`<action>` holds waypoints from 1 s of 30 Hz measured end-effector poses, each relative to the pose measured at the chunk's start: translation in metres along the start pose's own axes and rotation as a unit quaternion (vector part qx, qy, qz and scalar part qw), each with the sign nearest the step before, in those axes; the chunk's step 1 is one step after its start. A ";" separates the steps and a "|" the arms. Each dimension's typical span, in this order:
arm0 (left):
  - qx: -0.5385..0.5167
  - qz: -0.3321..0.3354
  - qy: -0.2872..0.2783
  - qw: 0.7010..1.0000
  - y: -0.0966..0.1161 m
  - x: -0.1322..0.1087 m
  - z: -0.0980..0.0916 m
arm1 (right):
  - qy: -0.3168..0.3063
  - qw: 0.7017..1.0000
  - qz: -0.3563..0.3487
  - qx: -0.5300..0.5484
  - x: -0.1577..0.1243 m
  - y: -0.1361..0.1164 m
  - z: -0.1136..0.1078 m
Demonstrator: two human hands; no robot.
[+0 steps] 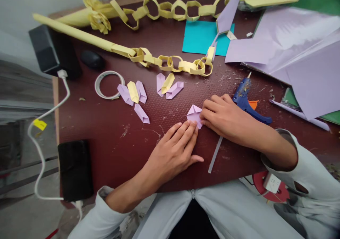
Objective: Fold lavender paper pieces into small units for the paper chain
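A small lilac paper piece with folded creases lies on the table between my hands. My left hand is flat and open, its fingertips on the paper's lower edge and its thumb spread away. At the right edge my right hand has its curled fingers closed on the same paper, partly hiding it. Under the right wrist pokes out a translucent glue stick. Folded lilac pieces and a yellow folded piece sit to the left, with a similar group farther back.
Yellow paper chains stretch across the back, near a blue glue gun and lilac sheets on the right. A tape roll, black mouse, phone, power bank and white cable occupy the left.
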State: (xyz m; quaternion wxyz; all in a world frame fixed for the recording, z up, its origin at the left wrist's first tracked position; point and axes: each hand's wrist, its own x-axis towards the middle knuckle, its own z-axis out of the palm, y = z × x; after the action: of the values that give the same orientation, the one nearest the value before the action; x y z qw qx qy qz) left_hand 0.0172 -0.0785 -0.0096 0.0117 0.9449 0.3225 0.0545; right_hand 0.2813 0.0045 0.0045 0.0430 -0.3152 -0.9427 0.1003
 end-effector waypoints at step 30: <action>-0.024 -0.006 0.027 0.999 -0.002 0.005 -0.001 | 0.010 1.000 0.025 -0.008 0.003 -0.004 0.012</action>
State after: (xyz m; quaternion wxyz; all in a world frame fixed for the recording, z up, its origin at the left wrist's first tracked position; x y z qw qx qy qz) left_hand 0.0199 -0.0741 -0.0078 0.0265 0.9407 0.3267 0.0875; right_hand 0.2746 0.0017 -0.0066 0.0477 -0.3404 -0.9347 0.0908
